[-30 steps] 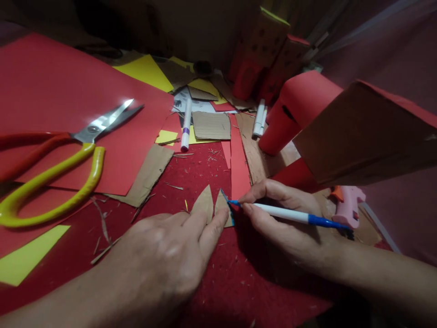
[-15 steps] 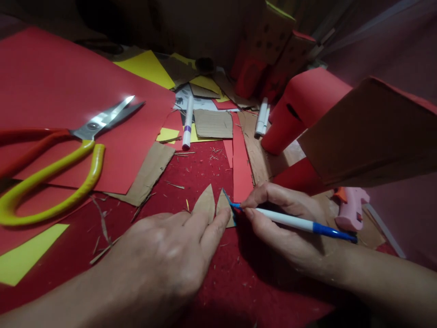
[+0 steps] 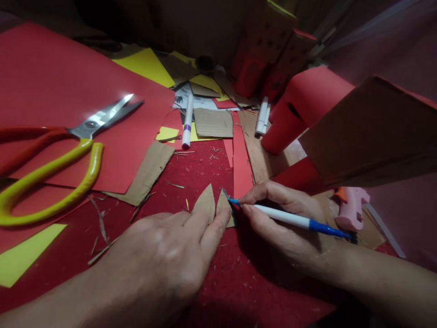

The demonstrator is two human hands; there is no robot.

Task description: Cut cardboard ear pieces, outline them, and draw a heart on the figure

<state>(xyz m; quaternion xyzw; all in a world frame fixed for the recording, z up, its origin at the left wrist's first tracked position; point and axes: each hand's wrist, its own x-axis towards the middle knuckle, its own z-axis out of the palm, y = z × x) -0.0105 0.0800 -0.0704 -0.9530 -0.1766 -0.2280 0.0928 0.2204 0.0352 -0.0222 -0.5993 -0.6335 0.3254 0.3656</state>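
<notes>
Two small pointed cardboard pieces are pinned flat on the dark red felt of the desk by the left hand, whose spread fingertips are pressed on their lower ends. The right piece is edged in blue, and the tip of a blue marker is laid against its right edge. The marker is gripped near the tip by the right hand, closed round the barrel just right of the cardboard pieces. Well to the left of the pieces, large scissors with one yellow and one red handle are seen lying on a red paper sheet, blades slightly parted. Beyond the pieces, a purple-banded marker, a corrugated cardboard rectangle and two white markers are scattered among yellow and red offcuts. To the right of the pieces, behind the right hand, a pink glue gun is seen, with a red paper cylinder farther back.
</notes>
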